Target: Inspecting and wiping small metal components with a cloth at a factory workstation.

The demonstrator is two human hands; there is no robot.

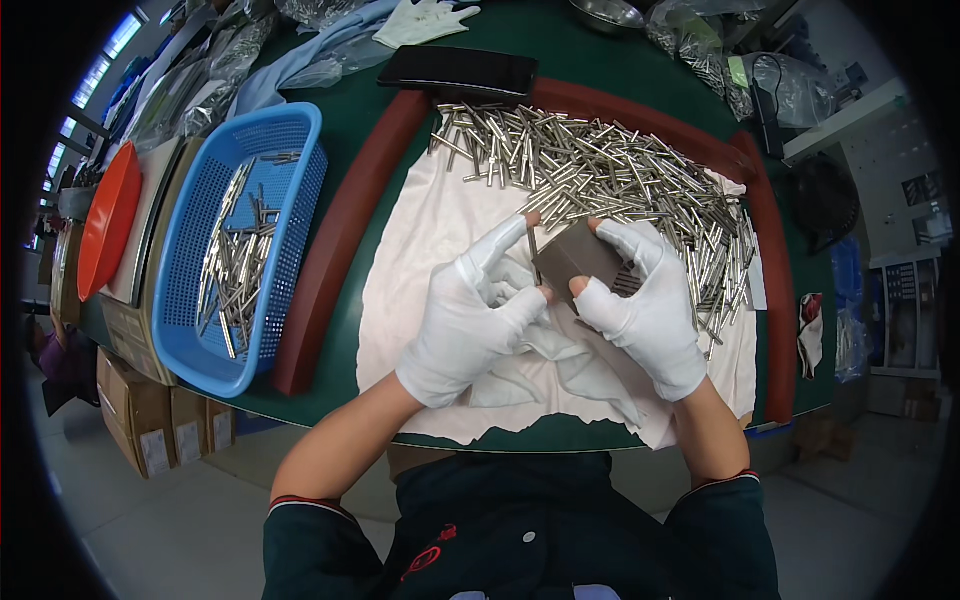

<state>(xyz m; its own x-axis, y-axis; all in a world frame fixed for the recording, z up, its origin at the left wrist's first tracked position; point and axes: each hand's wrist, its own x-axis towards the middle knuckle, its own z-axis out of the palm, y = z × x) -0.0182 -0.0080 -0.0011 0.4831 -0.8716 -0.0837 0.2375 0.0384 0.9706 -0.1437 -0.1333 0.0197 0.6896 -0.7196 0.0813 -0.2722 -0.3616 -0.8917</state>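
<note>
My right hand [645, 305], in a white glove with bare fingertips, grips a dark grey-brown block [578, 254] between thumb and fingers. My left hand [470, 310], gloved the same way, pinches a slim metal pin [533, 243] between thumb and forefinger, close against the block's left side. Beneath both hands lies a crumpled white rag [570, 350] on a pale pink cloth [410, 270]. Just beyond them spreads a big heap of shiny metal pins [600, 160]. A slotted dark piece shows partly under my right hand, and I cannot make out what it is.
Dark red rails [345, 240] border the cloth on the left, back and right. A black phone [458, 72] rests on the back left corner. To the left stands a blue basket [300, 190] with more pins, beside a red-orange tray [112, 220]. A metal bowl [608, 14] sits farther back.
</note>
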